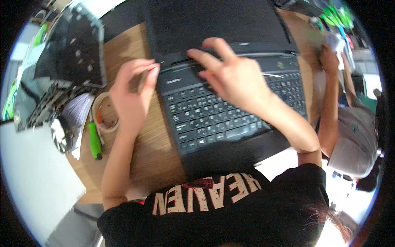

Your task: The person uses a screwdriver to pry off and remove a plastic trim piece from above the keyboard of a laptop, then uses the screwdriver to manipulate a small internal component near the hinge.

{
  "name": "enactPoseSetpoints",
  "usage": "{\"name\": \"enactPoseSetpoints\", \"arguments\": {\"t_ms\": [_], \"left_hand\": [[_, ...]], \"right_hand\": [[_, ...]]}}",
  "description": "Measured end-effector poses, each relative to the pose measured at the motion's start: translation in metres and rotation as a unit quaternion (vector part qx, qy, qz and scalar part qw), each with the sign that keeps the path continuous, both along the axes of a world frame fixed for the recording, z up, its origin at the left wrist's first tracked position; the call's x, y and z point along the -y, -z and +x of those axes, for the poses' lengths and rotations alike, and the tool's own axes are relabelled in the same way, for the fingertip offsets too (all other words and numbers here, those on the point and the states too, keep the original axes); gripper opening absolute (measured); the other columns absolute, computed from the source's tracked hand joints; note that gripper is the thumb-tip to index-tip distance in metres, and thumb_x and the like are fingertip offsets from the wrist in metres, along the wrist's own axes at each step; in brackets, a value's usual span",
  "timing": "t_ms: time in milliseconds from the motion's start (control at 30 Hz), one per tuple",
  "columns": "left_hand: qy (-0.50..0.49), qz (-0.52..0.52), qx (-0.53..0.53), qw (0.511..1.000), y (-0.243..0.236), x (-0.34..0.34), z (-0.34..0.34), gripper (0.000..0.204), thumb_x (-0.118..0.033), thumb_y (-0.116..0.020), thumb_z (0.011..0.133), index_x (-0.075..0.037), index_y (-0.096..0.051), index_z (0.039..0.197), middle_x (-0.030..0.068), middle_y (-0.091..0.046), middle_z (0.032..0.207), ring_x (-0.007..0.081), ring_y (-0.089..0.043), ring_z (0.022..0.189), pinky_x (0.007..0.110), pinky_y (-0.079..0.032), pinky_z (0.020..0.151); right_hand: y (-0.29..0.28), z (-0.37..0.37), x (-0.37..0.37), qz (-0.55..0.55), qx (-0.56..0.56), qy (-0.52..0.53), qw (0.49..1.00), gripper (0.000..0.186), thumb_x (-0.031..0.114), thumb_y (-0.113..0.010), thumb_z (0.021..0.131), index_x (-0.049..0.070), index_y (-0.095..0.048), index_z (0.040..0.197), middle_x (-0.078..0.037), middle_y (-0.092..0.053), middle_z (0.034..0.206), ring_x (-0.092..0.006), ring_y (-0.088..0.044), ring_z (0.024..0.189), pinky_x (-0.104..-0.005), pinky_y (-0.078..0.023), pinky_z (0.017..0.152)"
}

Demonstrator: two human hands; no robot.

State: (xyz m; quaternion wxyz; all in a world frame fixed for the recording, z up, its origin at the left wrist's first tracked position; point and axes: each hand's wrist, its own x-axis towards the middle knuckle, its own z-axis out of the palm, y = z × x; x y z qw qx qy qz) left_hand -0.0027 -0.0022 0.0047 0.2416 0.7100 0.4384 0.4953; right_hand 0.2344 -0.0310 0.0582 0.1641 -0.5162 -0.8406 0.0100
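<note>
A black laptop with its keyboard [214, 115] and dark screen [210, 24] lies open before me. My left hand [135, 92] is pinched beside the laptop's left hinge, on something I cannot make out. My right hand [232, 80] is over the upper keyboard, its fingers bent and spread toward the hinge strip [177, 59]; whether they touch it is unclear. A thin pale rod [271, 75] shows to the right of that hand.
Left are a green-handled tool [94, 140], tape roll [98, 107], small fan [60, 136] and dark laptop parts [74, 45] on the wooden desk [156, 152]. At right another person [349, 140] works, arms reaching toward papers and green items [335, 18].
</note>
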Motion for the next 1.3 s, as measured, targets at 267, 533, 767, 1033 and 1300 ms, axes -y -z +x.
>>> {"name": "enactPoseSetpoints", "arguments": {"t_ms": [267, 533, 767, 1033, 1300], "left_hand": [[0.138, -0.222, 0.199, 0.944, -0.019, 0.027, 0.010, 0.011, 0.004, -0.070, 0.088, 0.001, -0.067, 0.098, 0.0081, -0.070, 0.098, 0.0135, -0.067, 0.090, 0.025, -0.051, 0.082], [0.264, -0.375, 0.361, 0.812, -0.029, 0.044, 0.015, 0.022, -0.001, -0.068, 0.091, -0.001, -0.056, 0.109, 0.0113, -0.069, 0.096, 0.0185, -0.066, 0.085, 0.033, -0.053, 0.081], [0.307, -0.373, 0.340, 0.807, -0.027, 0.042, 0.011, 0.035, -0.001, -0.075, 0.086, -0.007, -0.046, 0.104, 0.0111, -0.069, 0.094, 0.0182, -0.067, 0.082, 0.030, -0.055, 0.072], [0.303, -0.388, 0.350, 0.797, -0.025, 0.044, 0.011, 0.033, -0.003, -0.075, 0.086, -0.008, -0.046, 0.100, 0.0100, -0.068, 0.092, 0.0180, -0.067, 0.083, 0.032, -0.055, 0.072], [0.320, -0.423, 0.411, 0.742, -0.027, 0.066, 0.039, 0.028, -0.020, -0.073, 0.093, -0.008, -0.048, 0.098, 0.0053, -0.062, 0.091, 0.0140, -0.059, 0.081, 0.029, -0.047, 0.072]], "right_hand": [[-0.022, -0.004, 0.020, 0.047, -0.090, -0.073, 0.992, 0.023, 0.014, -0.070, 0.086, 0.008, -0.060, 0.106, -0.006, -0.057, 0.089, -0.0235, -0.067, 0.063, -0.0344, -0.055, 0.053], [-0.025, -0.011, 0.027, -0.023, -0.293, -0.140, 0.946, 0.016, 0.016, -0.078, 0.082, 0.007, -0.068, 0.091, -0.006, -0.063, 0.088, -0.0260, -0.065, 0.072, -0.0347, -0.053, 0.060], [-0.031, -0.008, 0.025, -0.161, -0.378, -0.171, 0.895, 0.014, 0.007, -0.076, 0.076, 0.004, -0.070, 0.087, -0.012, -0.064, 0.086, -0.0353, -0.066, 0.084, -0.0428, -0.052, 0.074], [-0.032, -0.008, 0.024, -0.123, -0.332, -0.191, 0.915, 0.017, 0.015, -0.080, 0.081, 0.004, -0.071, 0.091, -0.007, -0.065, 0.084, -0.0277, -0.066, 0.076, -0.0363, -0.052, 0.065], [-0.037, 0.009, 0.038, -0.093, -0.357, -0.197, 0.908, 0.016, 0.015, -0.078, 0.083, 0.004, -0.069, 0.090, -0.008, -0.062, 0.084, -0.0258, -0.065, 0.073, -0.0359, -0.052, 0.063]]}}
